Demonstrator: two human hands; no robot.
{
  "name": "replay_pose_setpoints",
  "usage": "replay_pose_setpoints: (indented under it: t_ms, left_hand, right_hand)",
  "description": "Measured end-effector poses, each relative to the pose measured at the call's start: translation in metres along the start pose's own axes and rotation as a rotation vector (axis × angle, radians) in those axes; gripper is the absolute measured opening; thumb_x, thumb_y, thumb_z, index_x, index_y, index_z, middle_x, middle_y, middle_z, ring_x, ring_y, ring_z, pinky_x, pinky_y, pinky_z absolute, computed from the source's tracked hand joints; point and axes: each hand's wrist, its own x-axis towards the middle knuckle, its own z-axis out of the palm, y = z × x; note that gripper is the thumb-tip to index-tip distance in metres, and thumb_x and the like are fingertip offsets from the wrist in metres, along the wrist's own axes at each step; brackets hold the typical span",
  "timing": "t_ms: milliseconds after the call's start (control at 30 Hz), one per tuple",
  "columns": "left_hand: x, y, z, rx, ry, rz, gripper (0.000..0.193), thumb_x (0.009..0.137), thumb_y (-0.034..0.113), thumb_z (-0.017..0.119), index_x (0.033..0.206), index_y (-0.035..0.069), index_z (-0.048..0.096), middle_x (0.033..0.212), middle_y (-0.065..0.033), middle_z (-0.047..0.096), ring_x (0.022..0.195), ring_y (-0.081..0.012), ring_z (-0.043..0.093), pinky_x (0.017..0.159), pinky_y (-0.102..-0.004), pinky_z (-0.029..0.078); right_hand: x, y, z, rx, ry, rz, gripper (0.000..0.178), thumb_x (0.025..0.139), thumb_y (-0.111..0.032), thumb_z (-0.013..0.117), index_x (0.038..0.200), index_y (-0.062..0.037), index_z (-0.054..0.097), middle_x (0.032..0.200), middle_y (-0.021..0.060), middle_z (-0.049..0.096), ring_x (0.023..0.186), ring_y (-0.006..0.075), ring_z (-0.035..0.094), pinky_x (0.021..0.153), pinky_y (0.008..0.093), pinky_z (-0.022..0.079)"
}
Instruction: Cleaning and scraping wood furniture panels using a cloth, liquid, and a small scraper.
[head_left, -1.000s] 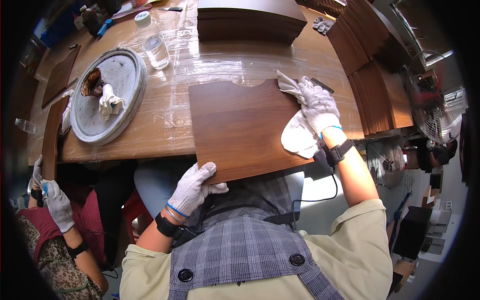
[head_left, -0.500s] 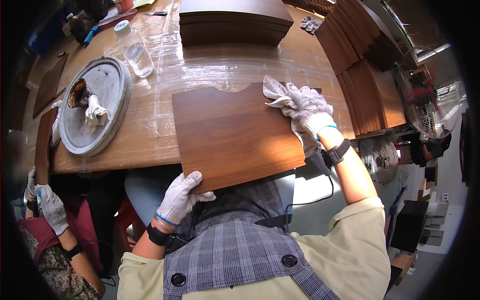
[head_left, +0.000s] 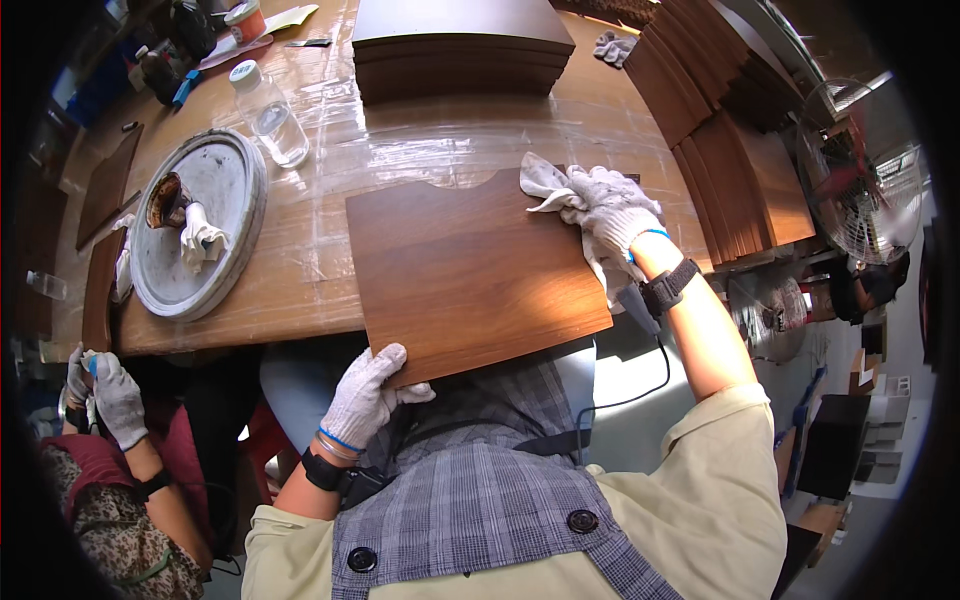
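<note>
A brown wood-grain panel (head_left: 470,265) with a shallow notch in its far edge lies before me, its near edge overhanging the table toward my lap. My left hand (head_left: 368,395), in a white knit glove, grips the panel's near left corner, thumb on top. At the panel's right edge, my gloved right hand (head_left: 612,208) is closed on a white cloth (head_left: 545,182) and presses against the board. Part of the cloth hangs down beside that edge; the right fingertips are partly hidden in its folds.
On the left stands a round grey lid-like tray (head_left: 225,275) holding a stained cup (head_left: 168,203) and a crumpled white rag (head_left: 203,240). A clear bottle (head_left: 272,115) is behind it. Panel stacks (head_left: 460,70) rise at the back and right (head_left: 745,190). A co-worker's gloved hands (head_left: 120,400) are at lower left.
The view has shifted slightly. My hands keep almost the same places on the panel and cloth. The co-worker's hands at lower left have moved a little.
</note>
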Motion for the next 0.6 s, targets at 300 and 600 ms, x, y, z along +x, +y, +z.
replay_pose_setpoints:
  t_ms: [300,600]
  left_hand:
    - [-0.001,-0.005,-0.003,0.004,0.001,0.014,0.034,0.098,0.023,0.055,0.120,-0.002,0.048,0.098,-0.0146,0.062,0.073,-0.0237,0.067,0.073,-0.0442,0.061]
    - [0.000,-0.003,0.002,0.025,0.004,0.021,0.033,0.098,0.024,0.054,0.116,-0.004,0.049,0.093,-0.0157,0.062,0.071,-0.0231,0.064,0.072,-0.0433,0.061]
  right_hand:
    - [-0.005,-0.005,-0.006,0.050,-0.034,0.004,0.036,0.089,-0.030,0.064,0.118,-0.0133,0.051,0.114,0.0146,0.057,0.114,0.0342,0.054,0.095,0.0449,0.045]
    - [0.001,0.008,-0.007,0.051,-0.060,-0.056,0.036,0.087,-0.027,0.067,0.114,-0.0070,0.054,0.117,0.0162,0.058,0.116,0.0329,0.055,0.098,0.0403,0.045]
